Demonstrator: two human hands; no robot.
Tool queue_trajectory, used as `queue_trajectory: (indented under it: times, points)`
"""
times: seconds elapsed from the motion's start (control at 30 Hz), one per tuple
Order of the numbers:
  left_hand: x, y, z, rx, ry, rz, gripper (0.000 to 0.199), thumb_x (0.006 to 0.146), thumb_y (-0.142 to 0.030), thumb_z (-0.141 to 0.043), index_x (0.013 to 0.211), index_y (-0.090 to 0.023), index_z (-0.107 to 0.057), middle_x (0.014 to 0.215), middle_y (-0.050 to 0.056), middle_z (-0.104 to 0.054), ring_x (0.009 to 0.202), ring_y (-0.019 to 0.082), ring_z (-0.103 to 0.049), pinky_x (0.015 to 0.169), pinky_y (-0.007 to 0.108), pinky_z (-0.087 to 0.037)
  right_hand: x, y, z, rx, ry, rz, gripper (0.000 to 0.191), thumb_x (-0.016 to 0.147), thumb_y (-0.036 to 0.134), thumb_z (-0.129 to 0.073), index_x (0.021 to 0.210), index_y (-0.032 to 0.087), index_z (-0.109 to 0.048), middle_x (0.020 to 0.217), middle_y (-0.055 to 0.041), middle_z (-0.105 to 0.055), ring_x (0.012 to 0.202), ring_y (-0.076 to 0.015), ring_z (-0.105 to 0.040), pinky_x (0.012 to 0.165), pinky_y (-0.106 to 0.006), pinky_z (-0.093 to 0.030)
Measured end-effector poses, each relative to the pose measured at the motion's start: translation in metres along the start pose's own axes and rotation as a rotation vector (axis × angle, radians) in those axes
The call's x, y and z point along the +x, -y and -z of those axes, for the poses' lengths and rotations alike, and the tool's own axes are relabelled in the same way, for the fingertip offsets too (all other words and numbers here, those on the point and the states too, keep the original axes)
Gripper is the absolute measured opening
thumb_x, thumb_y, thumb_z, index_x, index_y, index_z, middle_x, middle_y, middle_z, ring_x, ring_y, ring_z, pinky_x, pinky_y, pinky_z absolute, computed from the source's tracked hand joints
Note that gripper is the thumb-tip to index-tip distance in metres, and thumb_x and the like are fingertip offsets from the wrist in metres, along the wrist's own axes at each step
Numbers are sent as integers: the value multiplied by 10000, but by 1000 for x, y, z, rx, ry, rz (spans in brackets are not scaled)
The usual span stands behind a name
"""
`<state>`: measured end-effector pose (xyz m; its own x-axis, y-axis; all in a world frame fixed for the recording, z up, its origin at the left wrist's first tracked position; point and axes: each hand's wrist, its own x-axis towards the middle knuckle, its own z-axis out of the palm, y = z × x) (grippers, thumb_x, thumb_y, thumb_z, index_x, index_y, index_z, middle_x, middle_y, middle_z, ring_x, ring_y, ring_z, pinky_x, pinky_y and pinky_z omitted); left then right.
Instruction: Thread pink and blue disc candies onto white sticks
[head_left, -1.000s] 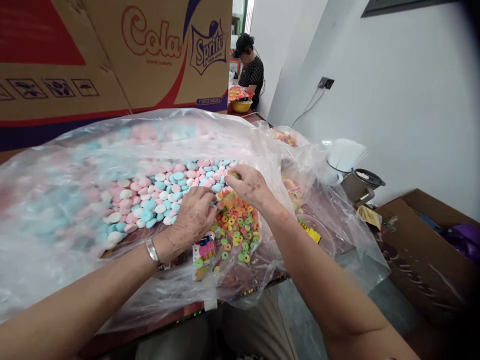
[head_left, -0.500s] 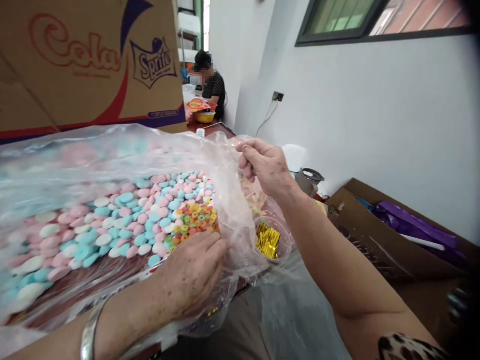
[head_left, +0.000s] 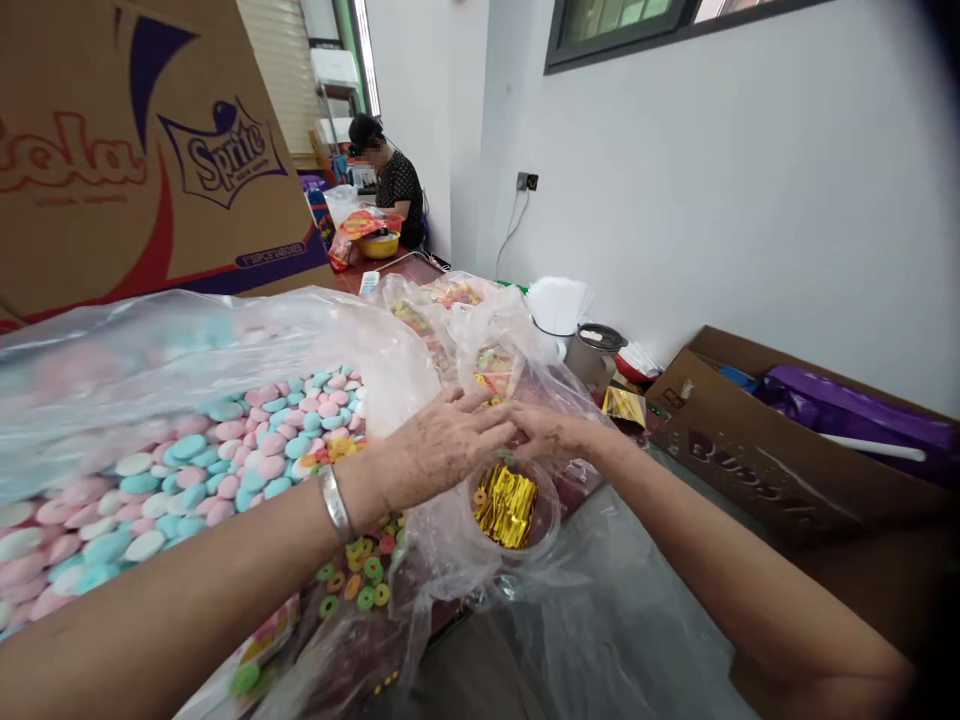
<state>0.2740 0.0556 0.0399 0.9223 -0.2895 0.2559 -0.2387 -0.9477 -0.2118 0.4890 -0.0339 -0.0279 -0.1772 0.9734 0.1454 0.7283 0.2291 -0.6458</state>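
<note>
My left hand [head_left: 439,452], with a silver bangle at the wrist, reaches right with its fingers stretched out over crumpled clear plastic. Its fingertips meet my right hand [head_left: 553,436], whose own fingertips are hidden where the hands overlap. Just below them stands a clear round bowl [head_left: 551,535] holding gold foil twist ties [head_left: 508,508]. Small ring candies [head_left: 367,575] in green, orange and red lie under my left wrist. Left of them spreads a heap of pink, blue and white candies [head_left: 247,450], partly under a plastic sheet [head_left: 150,335].
A Cola and Sprite carton [head_left: 150,150] stands at the back left. Behind the bowl are bagged candies [head_left: 495,365], a lidded mug [head_left: 592,355] and a gold packet [head_left: 624,406]. An open carton [head_left: 720,450] with purple packaging stands right. Another person [head_left: 397,185] sits farther back.
My left hand has moved right and up, off the ring candies, to the bowl. My right hand has come down to meet it. The view has shifted right.
</note>
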Motion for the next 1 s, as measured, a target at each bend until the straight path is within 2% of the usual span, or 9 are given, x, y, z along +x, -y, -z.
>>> queue_trajectory:
  times: [0.1,0.2,0.3,0.57,0.67,0.77,0.87,1.0]
  points:
    - [-3,8,-2,60,127,36,201,943,-107,-491,1108,-150,-597,1134,121,-663,1113,272,-528,859,396,-405,-1,-11,-9,-139,114,25,284,668,157,-690,932,187,-592,956,-43,-586,851,-195,-510,775,-332,-435]
    - [-11,12,-3,104,209,72,91,906,-103,-552,939,-154,-620,918,102,-681,958,272,-555,780,386,-386,-3,-18,-16,-161,105,5,258,662,139,-685,895,174,-580,905,-35,-559,800,-179,-480,728,-304,-411]
    - [-19,15,-6,124,239,111,91,876,-83,-579,839,-161,-609,828,89,-663,854,262,-542,740,377,-370,-5,-23,-20,-160,95,-11,181,704,138,-634,874,188,-597,888,-23,-569,793,-166,-477,720,-274,-391]
    - [-48,19,-13,53,176,155,153,854,-46,-569,770,-171,-598,727,74,-635,742,248,-524,712,374,-390,-5,-28,-24,-179,18,-84,129,674,90,-570,747,193,-596,813,-25,-581,751,-172,-488,701,-276,-379]
    - [-59,20,-15,31,194,173,169,846,-53,-587,737,-181,-571,702,61,-628,727,238,-539,708,365,-405,-8,-28,-28,-159,-34,-105,105,722,121,-562,777,193,-616,858,-49,-608,807,-193,-516,753,-300,-400]
    - [-65,21,-18,53,204,225,156,843,-34,-562,776,-174,-577,695,57,-624,702,231,-563,682,355,-419,-10,-27,-29,-116,-68,-114,159,699,120,-584,822,200,-646,897,-46,-633,857,-199,-532,785,-304,-409]
    - [-65,19,-18,109,192,272,172,826,5,-532,834,-159,-583,673,57,-614,661,233,-572,637,348,-425,-8,-26,-23,-65,-119,-142,160,635,86,-576,732,198,-637,777,-11,-628,760,-173,-535,717,-283,-413]
    - [-58,11,-14,73,154,209,171,834,13,-526,859,-147,-582,688,56,-623,663,225,-564,648,346,-445,0,-5,1,6,-282,-208,111,675,145,-515,718,193,-606,644,26,-564,575,-120,-479,558,-246,-386]
